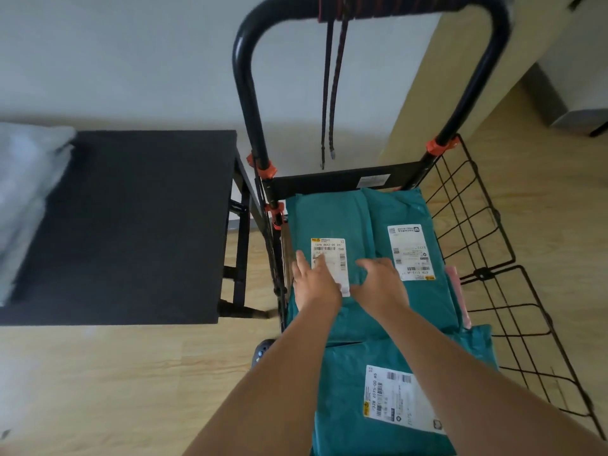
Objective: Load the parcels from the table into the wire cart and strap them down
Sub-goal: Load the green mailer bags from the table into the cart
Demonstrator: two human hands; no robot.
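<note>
Three teal parcels with white labels lie in the wire cart (487, 245). One teal parcel (325, 218) is at the back left, a second (411, 209) at the back right, a third (355, 399) nearest me. My left hand (312, 281) rests flat on the back-left parcel, fingers straight over its label. My right hand (378, 278) presses on the same parcel beside it, fingers bent downward. Two dark straps (332, 93) hang from the cart's black handle (250, 80). The black table (131, 225) stands left of the cart.
A pale plastic-wrapped bundle (29, 192) lies at the table's left edge. The cart's wire side panel is folded outward to the right. A pink item (457, 291) sticks out under the right parcel. A white wall is behind; wooden floor lies around.
</note>
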